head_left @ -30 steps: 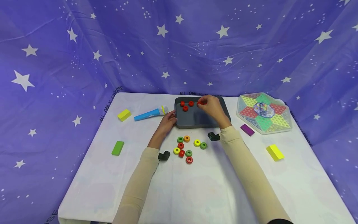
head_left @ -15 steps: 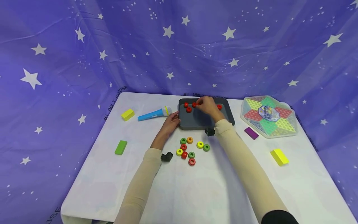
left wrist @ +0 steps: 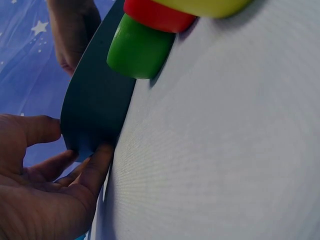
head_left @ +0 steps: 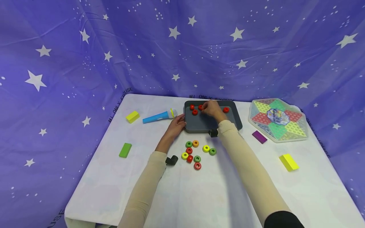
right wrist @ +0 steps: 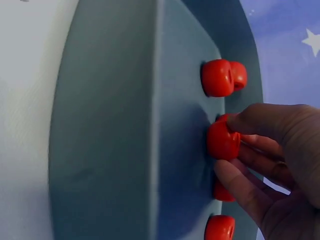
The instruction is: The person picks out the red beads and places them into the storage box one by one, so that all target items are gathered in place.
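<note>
A dark grey tray point(head_left: 199, 126) lies at the back of the table with several red beads in it. My left hand point(head_left: 176, 125) holds its left side; in the left wrist view the thumb meets the rim and the fingertips press the outer wall point(left wrist: 97, 100). Over the tray floor, my right hand point(head_left: 212, 109) pinches a red bead point(right wrist: 223, 141) between thumb and fingers. Other red beads stand close around it, one pair point(right wrist: 217, 78) on one side. Another red bead point(head_left: 226, 110) sits apart, to the right of this hand.
Before the tray lie several loose beads: green point(head_left: 212, 151), yellow point(head_left: 206, 148), orange point(head_left: 195, 143) and red point(head_left: 197, 166). A blue toy microphone point(head_left: 157, 117) is at left, a star-patterned game board point(head_left: 278, 120) at right. Blocks include green point(head_left: 125, 150), purple point(head_left: 259, 137) and yellow point(head_left: 289, 162).
Inside the tray, my right hand has moved left with its bead, toward the other red beads, uncovering one at right. My left hand stays at the tray's side. The head view has shifted slightly.
</note>
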A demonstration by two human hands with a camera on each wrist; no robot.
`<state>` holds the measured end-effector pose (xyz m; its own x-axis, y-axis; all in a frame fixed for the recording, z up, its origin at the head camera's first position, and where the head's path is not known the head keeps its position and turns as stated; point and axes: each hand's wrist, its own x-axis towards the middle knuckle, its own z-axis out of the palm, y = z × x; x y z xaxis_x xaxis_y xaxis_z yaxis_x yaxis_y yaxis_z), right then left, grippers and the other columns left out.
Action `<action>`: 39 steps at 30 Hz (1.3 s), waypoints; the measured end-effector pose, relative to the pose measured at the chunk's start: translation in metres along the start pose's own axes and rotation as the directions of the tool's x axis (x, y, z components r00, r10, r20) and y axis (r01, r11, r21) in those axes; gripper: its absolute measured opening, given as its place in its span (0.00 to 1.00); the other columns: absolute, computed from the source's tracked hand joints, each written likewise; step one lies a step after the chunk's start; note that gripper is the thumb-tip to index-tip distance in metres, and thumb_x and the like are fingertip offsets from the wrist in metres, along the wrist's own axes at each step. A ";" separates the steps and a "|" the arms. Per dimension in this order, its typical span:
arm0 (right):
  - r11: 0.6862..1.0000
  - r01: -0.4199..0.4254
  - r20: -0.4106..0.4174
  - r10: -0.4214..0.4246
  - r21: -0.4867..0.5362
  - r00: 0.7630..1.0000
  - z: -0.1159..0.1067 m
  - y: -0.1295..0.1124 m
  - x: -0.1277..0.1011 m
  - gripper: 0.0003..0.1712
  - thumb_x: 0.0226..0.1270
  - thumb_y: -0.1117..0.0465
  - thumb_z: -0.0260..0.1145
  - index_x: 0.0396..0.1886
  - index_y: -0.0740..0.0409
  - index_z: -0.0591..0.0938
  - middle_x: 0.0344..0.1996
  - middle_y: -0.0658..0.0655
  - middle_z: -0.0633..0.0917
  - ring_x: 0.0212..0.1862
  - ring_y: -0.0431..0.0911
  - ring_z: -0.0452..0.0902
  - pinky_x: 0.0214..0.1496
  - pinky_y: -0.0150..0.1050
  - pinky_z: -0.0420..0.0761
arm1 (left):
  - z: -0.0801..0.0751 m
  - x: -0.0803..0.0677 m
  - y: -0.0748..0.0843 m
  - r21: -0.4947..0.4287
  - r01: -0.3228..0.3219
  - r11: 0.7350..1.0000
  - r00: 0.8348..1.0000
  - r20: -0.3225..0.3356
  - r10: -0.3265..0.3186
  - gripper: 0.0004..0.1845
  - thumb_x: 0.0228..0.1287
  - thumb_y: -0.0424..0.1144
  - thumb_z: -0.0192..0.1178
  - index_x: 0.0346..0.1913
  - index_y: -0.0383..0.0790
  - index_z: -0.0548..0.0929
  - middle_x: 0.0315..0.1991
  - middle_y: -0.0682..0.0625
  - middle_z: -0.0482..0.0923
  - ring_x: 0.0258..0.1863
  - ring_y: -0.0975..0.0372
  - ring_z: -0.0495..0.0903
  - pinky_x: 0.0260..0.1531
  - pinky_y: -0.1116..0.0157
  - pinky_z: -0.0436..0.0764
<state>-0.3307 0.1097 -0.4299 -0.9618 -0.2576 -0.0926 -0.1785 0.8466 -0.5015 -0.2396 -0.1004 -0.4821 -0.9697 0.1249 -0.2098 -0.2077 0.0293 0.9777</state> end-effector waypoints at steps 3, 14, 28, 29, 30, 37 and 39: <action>1.000 -0.020 0.013 0.020 0.006 1.000 0.002 0.002 0.001 0.10 0.58 0.63 0.70 0.38 0.63 0.85 0.37 0.59 0.86 0.41 0.51 0.76 0.49 0.45 0.77 | 0.000 -0.001 0.001 0.001 0.000 1.000 1.000 0.003 0.000 0.30 0.69 0.31 0.52 0.73 0.44 0.62 0.68 0.43 0.67 0.66 0.55 0.68 0.63 0.58 0.72; 0.998 -0.062 0.073 0.061 0.002 0.995 0.000 -0.001 0.003 0.09 0.59 0.62 0.70 0.38 0.62 0.85 0.38 0.58 0.85 0.39 0.49 0.75 0.47 0.44 0.78 | 0.002 -0.003 0.003 0.003 0.014 1.000 1.000 0.000 -0.014 0.29 0.70 0.31 0.51 0.73 0.45 0.62 0.68 0.43 0.66 0.66 0.56 0.68 0.63 0.58 0.72; 0.999 -0.004 -0.032 0.005 0.032 0.999 -0.006 -0.008 -0.006 0.18 0.63 0.61 0.67 0.50 0.65 0.81 0.48 0.63 0.83 0.49 0.56 0.77 0.54 0.50 0.77 | 0.001 -0.002 0.000 -0.023 -0.012 1.000 1.000 0.007 0.012 0.30 0.70 0.30 0.51 0.73 0.41 0.61 0.67 0.40 0.67 0.65 0.53 0.69 0.61 0.55 0.73; 0.999 0.005 -0.045 -0.003 0.043 0.999 -0.007 -0.010 -0.007 0.19 0.63 0.61 0.67 0.51 0.64 0.81 0.49 0.64 0.83 0.50 0.56 0.77 0.55 0.50 0.77 | 0.001 -0.002 0.000 -0.022 -0.014 1.000 1.000 0.009 0.015 0.29 0.70 0.29 0.51 0.73 0.41 0.61 0.67 0.40 0.66 0.65 0.53 0.69 0.61 0.55 0.73; 0.998 0.014 -0.054 -0.011 0.059 0.999 -0.008 -0.012 -0.009 0.19 0.63 0.61 0.67 0.52 0.64 0.81 0.49 0.64 0.82 0.51 0.56 0.76 0.56 0.50 0.76 | 0.001 -0.002 0.000 -0.024 -0.017 1.000 1.000 0.009 0.017 0.29 0.70 0.29 0.51 0.73 0.41 0.61 0.67 0.40 0.66 0.65 0.53 0.69 0.61 0.55 0.73; 0.991 0.099 -0.129 -0.086 0.095 0.988 -0.015 -0.031 -0.021 0.18 0.62 0.63 0.67 0.52 0.61 0.82 0.49 0.61 0.84 0.52 0.53 0.78 0.57 0.48 0.76 | 0.002 -0.001 0.002 -0.010 -0.009 1.000 1.000 -0.002 0.009 0.29 0.70 0.30 0.51 0.73 0.42 0.62 0.67 0.42 0.66 0.65 0.54 0.69 0.62 0.56 0.72; 0.987 0.124 -0.147 -0.108 0.103 0.983 -0.017 -0.035 -0.025 0.18 0.62 0.63 0.67 0.52 0.61 0.82 0.49 0.60 0.84 0.52 0.53 0.78 0.56 0.48 0.77 | 0.002 -0.001 0.002 -0.005 -0.007 1.000 1.000 -0.002 0.007 0.29 0.70 0.31 0.51 0.73 0.43 0.62 0.67 0.42 0.67 0.65 0.55 0.69 0.62 0.56 0.72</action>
<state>-0.3039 0.0948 -0.3957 -0.9569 -0.2762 0.0894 -0.2737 0.7557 -0.5949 -0.2389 -0.0981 -0.4796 -0.9714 0.1235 -0.2028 -0.2015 0.0233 0.9792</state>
